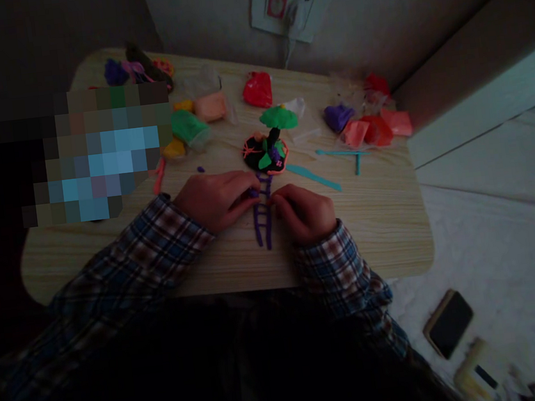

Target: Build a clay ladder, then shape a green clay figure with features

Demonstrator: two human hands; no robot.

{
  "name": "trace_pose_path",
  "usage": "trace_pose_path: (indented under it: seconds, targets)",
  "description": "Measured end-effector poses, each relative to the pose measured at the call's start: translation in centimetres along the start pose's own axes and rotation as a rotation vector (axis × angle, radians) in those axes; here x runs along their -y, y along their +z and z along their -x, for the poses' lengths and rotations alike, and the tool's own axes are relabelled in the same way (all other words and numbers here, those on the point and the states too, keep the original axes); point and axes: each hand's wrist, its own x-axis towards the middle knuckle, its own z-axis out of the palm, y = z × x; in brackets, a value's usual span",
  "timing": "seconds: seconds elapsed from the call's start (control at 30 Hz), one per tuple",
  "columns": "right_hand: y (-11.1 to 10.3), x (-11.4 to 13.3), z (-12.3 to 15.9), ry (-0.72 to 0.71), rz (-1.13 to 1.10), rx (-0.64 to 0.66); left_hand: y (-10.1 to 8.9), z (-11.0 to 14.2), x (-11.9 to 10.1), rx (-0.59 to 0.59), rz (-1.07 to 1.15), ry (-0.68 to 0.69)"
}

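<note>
Within table (227, 272) edges, left fingers (242, 183) pinch purple clay (253, 193); right fingers (286, 210) curl beside ladder (263, 225).

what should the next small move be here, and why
Perhaps ease the purple bit onto the purple ladder: the left hand pinches it right beside the rungs, and the right hand sits at the other side, where it could steady things.
</note>
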Motion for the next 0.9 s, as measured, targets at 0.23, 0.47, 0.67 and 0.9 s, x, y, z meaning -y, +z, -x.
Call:
trace_pose_path:
  seconds: [0.23, 0.47, 0.67, 0.9]
  targets:
    - [0.05, -0.13, 0.05, 0.006, -0.004, 0.009, -0.02, 0.02, -0.11, 0.004, 0.011, -0.004]
    - [0.25, -0.32, 0.09, -0.028, -0.022, -0.032, -0.21, 0.03, -0.35, 0.116, 0.017, -0.100]
    - [0.10, -0.13, 0.07, -0.012, -0.017, -0.015, -0.18, 0.07, -0.28, 0.088, 0.031, -0.080]
    - [0.12, -0.26, 0.08, -0.007, -0.011, -0.004, -0.29, 0.00, -0.37, 0.073, 0.043, -0.072]
